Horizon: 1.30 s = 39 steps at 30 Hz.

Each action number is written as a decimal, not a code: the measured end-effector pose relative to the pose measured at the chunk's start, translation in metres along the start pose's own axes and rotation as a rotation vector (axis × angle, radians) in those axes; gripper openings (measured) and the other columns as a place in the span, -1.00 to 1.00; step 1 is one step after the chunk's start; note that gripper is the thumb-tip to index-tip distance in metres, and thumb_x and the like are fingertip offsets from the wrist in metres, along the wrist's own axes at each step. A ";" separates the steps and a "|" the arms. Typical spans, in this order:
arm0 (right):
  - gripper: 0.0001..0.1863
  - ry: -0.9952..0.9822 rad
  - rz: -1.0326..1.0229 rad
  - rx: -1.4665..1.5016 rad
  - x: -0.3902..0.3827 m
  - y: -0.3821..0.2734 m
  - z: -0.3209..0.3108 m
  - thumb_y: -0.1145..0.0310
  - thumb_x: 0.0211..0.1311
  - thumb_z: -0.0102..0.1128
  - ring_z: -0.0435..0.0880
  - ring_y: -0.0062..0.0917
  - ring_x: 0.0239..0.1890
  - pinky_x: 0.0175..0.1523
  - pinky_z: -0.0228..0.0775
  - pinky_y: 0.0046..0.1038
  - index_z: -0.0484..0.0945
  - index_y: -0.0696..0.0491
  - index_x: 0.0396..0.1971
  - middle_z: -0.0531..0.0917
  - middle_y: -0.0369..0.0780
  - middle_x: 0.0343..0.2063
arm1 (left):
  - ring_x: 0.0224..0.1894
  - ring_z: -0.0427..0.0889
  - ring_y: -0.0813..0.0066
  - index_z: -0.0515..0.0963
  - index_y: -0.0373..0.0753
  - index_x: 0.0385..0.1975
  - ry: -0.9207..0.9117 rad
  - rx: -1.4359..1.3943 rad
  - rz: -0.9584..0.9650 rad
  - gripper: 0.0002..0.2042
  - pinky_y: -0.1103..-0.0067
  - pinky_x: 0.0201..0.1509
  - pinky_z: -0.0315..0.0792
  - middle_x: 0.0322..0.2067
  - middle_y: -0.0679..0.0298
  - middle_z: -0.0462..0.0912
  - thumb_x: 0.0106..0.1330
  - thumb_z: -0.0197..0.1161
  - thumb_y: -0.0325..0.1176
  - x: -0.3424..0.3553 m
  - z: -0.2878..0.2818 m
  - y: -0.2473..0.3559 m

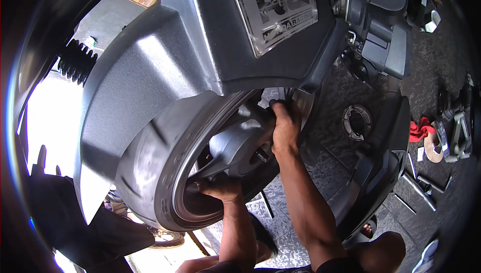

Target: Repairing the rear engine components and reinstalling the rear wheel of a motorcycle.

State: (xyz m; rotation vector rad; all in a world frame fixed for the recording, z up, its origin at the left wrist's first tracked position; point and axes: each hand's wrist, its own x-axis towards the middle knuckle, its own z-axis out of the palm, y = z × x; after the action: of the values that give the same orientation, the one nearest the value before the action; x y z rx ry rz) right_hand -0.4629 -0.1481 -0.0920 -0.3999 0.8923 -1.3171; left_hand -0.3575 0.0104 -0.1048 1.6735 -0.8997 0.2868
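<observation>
A scooter wheel with a black tyre and a dark spoked rim fills the middle of the view, tilted under a grey-black fender. My left hand grips the rim at its lower edge, the thumb laid along a spoke and the other fingers mostly hidden. Higher up and to the right, my right hand is closed on the far side of the same wheel, its fingertips partly out of sight behind the rim. Between the hands lies the wheel's hub. Part of the tyre looks blurred.
A round pair of brake shoes lies on the dark patterned floor to the right. Beyond it are a red cloth, a tape roll and a socket wrench. A black coil spring stands upper left, and black engine parts upper right.
</observation>
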 end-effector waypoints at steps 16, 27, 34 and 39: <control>-0.67 -0.318 -0.423 -0.365 -0.004 -0.042 0.014 0.43 -0.04 0.22 0.62 -0.53 -0.33 -0.12 0.45 -0.47 0.56 0.22 -0.22 0.67 -0.22 -0.42 | 0.28 0.22 0.04 0.19 -0.28 0.28 0.182 -0.963 -0.517 0.02 0.16 0.36 0.12 0.24 0.04 0.26 0.08 -0.31 0.56 -0.031 0.058 0.001; -0.73 -0.230 -0.417 -0.222 -0.004 -0.038 0.017 0.44 0.03 0.28 0.68 -0.47 -0.35 -0.16 0.49 -0.44 0.54 0.19 -0.24 0.68 -0.17 -0.40 | 0.21 0.33 0.07 0.26 -0.26 0.26 0.380 -0.873 -0.588 -0.12 0.13 0.27 0.26 0.18 0.06 0.34 0.21 -0.38 0.43 -0.012 0.049 0.018; -0.78 -0.248 -0.237 -0.072 0.010 -0.010 0.016 0.44 0.03 0.28 0.67 -0.49 -0.31 -0.14 0.48 -0.44 0.57 0.20 -0.30 0.68 -0.16 -0.36 | 0.21 0.33 0.13 0.37 -0.21 0.16 0.359 -0.952 -0.599 -0.28 0.17 0.27 0.25 0.15 0.11 0.38 0.24 -0.22 0.27 -0.002 0.039 0.000; -0.76 -0.184 -0.385 -0.142 0.016 0.003 0.017 0.45 0.03 0.24 0.66 -0.40 -0.23 -0.05 0.44 -0.39 0.57 0.20 -0.26 0.68 -0.15 -0.33 | 0.27 0.24 0.08 0.31 -0.15 0.22 0.446 -0.952 -0.728 -0.19 0.09 0.32 0.13 0.24 0.13 0.28 0.18 -0.28 0.39 0.016 0.056 0.036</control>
State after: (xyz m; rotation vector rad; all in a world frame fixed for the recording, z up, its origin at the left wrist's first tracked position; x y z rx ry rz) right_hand -0.4482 -0.1664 -0.0886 -0.8230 0.7794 -1.5411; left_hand -0.3865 -0.0492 -0.0863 0.8766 -0.0009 -0.2446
